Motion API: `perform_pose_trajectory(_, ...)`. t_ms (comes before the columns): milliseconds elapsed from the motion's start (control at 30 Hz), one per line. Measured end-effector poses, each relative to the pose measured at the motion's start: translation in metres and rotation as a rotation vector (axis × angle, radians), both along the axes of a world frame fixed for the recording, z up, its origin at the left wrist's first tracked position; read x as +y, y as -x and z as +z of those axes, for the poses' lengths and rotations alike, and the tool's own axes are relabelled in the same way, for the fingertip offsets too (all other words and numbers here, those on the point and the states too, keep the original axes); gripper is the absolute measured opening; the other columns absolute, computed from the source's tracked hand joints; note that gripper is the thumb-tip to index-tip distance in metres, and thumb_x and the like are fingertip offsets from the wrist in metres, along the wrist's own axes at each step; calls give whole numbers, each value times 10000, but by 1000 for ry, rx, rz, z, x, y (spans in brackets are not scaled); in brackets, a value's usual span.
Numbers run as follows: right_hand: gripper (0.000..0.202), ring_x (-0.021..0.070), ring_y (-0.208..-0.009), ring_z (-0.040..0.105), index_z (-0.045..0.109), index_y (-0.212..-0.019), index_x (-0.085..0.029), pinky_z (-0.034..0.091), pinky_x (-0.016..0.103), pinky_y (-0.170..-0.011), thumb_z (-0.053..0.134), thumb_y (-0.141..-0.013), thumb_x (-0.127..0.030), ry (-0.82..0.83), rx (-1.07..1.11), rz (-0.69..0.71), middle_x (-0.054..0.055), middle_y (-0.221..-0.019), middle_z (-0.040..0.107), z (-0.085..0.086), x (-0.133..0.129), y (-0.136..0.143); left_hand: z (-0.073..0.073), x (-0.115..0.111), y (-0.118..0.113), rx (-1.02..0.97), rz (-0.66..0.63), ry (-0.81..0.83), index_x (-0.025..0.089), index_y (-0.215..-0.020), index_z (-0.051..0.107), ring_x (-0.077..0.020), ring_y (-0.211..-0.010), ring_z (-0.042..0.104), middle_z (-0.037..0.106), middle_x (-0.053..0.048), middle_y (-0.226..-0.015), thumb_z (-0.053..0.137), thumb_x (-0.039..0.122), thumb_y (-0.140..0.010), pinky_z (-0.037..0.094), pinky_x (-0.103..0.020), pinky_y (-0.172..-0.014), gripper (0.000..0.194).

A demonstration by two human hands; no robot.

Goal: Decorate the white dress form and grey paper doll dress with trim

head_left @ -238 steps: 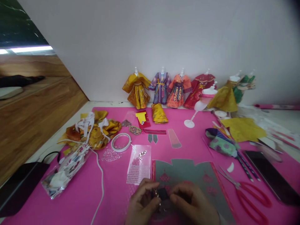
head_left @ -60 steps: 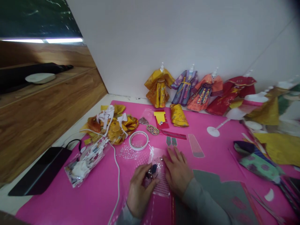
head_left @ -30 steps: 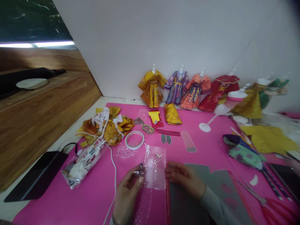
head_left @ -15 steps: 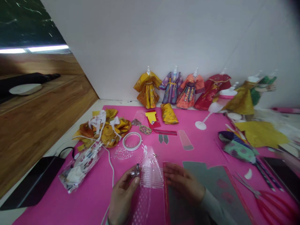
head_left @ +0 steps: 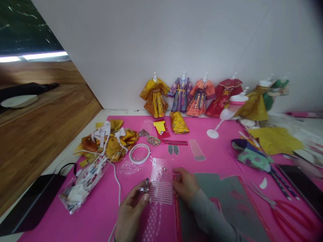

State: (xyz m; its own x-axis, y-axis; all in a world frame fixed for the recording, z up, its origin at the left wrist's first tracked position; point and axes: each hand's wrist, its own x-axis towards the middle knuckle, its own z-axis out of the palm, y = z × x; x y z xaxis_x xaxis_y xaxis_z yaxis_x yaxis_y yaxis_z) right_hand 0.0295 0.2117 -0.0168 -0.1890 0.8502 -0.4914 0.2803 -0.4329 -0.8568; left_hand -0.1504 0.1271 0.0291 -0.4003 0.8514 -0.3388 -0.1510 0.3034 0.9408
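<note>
Spread wide over the tabletop, a bright pink rubbery craft mat (head_left: 202,161), and near its front edge a clear plastic sheet of stick-on rhinestones (head_left: 161,188) lying flat between both hands. Right hand (head_left: 185,184) laid loosely on the sheet's right edge, fingers half open, gripping nothing; best kept pressing there, probably, to stop the sheet lifting. Left hand (head_left: 131,211) pinched narrow on a small dark, shiny ornament (head_left: 144,188) just beside the sheet's left edge; better held low and steady.

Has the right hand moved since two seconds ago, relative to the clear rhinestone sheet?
Yes. The right hand slid off the clear rhinestone sheet to its right edge.
</note>
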Motion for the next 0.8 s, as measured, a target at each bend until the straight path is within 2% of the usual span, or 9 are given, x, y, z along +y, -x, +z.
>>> perform_pose_trajectory(200, 210, 52, -456, 540, 562, -1134, -140, 463, 165, -400, 571, -952, -246, -3, -19, 47, -45, -730, 603, 3, 3, -1, -5, -2, 3, -42, 20, -4, 217, -1015, 733, -362, -1147, 610, 742, -120, -1119, 834, 508, -581, 357, -545, -1079, 532)
perform_pose_trajectory(367, 189, 54, -443, 538, 565, -1108, -136, 463, 166, -401, 587, -939, -218, 1, 50, 56, -64, -677, 582, -1, 3, -13, -18, -7, 8, -92, 47, -42, 234, -1033, 733, -353, -1165, 598, 740, -106, -1124, 817, 470, -642, 280, -569, -1117, 464)
perform_pose_trajectory(533, 179, 67, -450, 551, 565, -1078, -139, 449, 166, -397, 604, -920, -214, 14, 137, 74, -81, -622, 552, -6, 2, -30, -31, -11, 5, -294, 80, -77, 259, -1034, 732, -309, -1122, 631, 753, -70, -1082, 819, 413, -667, 292, -535, -1121, 408)
perform_pose_trajectory(633, 199, 78, -456, 570, 556, -1066, -145, 459, 176, -410, 628, -886, -191, 25, 188, 82, -86, -607, 559, -6, 1, -39, -30, -9, -2, -365, 77, -79, 255, -1000, 745, -285, -1094, 647, 764, -65, -1037, 830, 385, -661, 331, -493, -1109, 372)
perform_pose_trajectory(800, 288, 105, -438, 591, 533, -996, -169, 470, 203, -416, 682, -756, -222, 45, 243, 91, -103, -547, 558, 1, 0, -49, -19, -3, -13, -414, 72, -83, 247, -966, 762, -282, -1055, 668, 774, -66, -984, 852, 375, -629, 429, -451, -1048, 372)
